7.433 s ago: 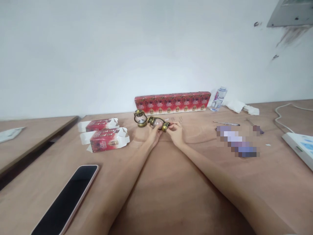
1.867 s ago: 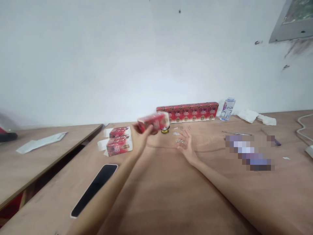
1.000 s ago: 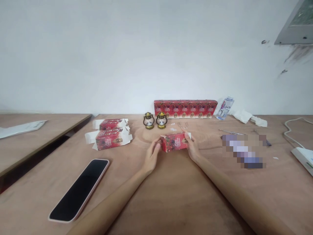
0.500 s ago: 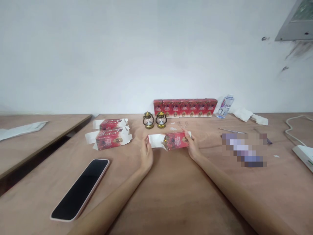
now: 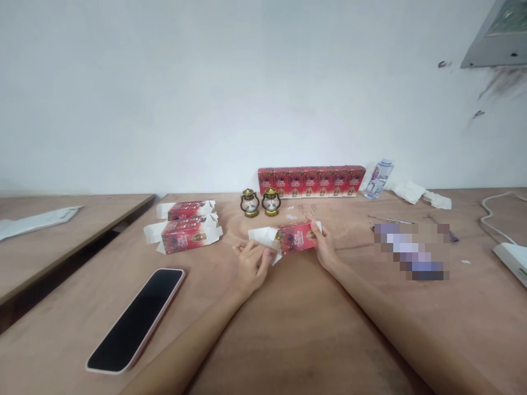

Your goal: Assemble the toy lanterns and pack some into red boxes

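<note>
A small red printed carton (image 5: 297,237) lies on its side above the table, its white flaps standing out at the left end. My right hand (image 5: 326,248) grips its right end between thumb and fingers. At the left end, my left hand (image 5: 252,267) has curled fingers and the thumb against a white flap (image 5: 265,237); part of that flap is hidden behind the hand. Something gold shows in the carton's open mouth. Behind it stand two small black-and-gold lanterns (image 5: 249,203) (image 5: 270,203) with clear bodies.
Several closed red boxes (image 5: 311,181) line the wall, a clear bottle (image 5: 379,178) beside them. Left are two open cartons (image 5: 187,233) and a phone (image 5: 135,321). Right are crumpled tissues (image 5: 408,192), a thin tool (image 5: 391,220), a pixelated object (image 5: 409,249) and a white cable (image 5: 489,214).
My left hand has shifted from the flap's outer left edge round to its near side, bending the flap. My right hand stays on the carton's right end.
</note>
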`<action>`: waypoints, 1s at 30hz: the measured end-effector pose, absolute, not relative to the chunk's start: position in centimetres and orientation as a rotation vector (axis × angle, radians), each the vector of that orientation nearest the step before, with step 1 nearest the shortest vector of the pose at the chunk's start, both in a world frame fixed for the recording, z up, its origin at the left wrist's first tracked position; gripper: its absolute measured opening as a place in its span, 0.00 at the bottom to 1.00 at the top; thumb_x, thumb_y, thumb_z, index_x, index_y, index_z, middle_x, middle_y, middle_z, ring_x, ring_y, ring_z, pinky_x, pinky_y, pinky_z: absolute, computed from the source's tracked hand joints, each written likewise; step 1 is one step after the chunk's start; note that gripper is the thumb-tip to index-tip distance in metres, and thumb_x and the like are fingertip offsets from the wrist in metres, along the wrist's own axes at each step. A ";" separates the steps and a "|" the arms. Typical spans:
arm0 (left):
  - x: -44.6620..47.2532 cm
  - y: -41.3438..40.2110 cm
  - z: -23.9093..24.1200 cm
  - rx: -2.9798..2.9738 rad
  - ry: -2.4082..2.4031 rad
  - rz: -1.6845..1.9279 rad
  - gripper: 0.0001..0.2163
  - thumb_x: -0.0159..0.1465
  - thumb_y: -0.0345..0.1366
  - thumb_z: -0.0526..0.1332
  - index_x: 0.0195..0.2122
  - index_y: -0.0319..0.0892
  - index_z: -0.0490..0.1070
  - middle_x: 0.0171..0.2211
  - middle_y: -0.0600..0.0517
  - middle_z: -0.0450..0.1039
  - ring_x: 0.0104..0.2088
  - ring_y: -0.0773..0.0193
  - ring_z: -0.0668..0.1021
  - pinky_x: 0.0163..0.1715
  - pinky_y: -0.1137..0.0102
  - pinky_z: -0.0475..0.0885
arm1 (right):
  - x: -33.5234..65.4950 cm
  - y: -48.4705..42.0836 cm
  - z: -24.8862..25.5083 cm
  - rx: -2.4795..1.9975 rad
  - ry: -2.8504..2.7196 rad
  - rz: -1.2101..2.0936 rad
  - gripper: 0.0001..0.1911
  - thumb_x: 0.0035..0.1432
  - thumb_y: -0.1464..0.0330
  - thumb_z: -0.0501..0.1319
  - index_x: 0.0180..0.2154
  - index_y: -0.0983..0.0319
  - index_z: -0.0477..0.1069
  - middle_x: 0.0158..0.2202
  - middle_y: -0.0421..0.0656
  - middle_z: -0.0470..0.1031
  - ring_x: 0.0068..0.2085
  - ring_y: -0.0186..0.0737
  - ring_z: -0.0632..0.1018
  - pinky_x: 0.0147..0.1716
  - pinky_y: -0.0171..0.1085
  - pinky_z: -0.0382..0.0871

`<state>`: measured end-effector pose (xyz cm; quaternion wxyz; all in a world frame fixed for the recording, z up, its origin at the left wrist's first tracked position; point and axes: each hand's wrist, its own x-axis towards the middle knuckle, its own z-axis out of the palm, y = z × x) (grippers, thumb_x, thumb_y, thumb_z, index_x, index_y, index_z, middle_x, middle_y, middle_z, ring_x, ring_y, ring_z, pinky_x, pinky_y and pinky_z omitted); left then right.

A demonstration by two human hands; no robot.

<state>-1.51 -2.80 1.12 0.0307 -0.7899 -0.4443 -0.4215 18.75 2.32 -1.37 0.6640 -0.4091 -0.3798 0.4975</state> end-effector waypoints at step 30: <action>-2.3 0.0 1.1 -2.381 -1.896 -1.035 0.08 0.59 0.32 0.54 0.33 0.43 0.73 0.36 0.46 0.76 0.40 0.53 0.74 0.41 0.59 0.61 | 18.5 1.7 -0.9 -0.812 -1.120 1.064 0.23 0.44 0.58 0.67 0.44 0.57 0.70 0.42 0.41 0.75 0.40 0.40 0.75 0.37 0.36 0.72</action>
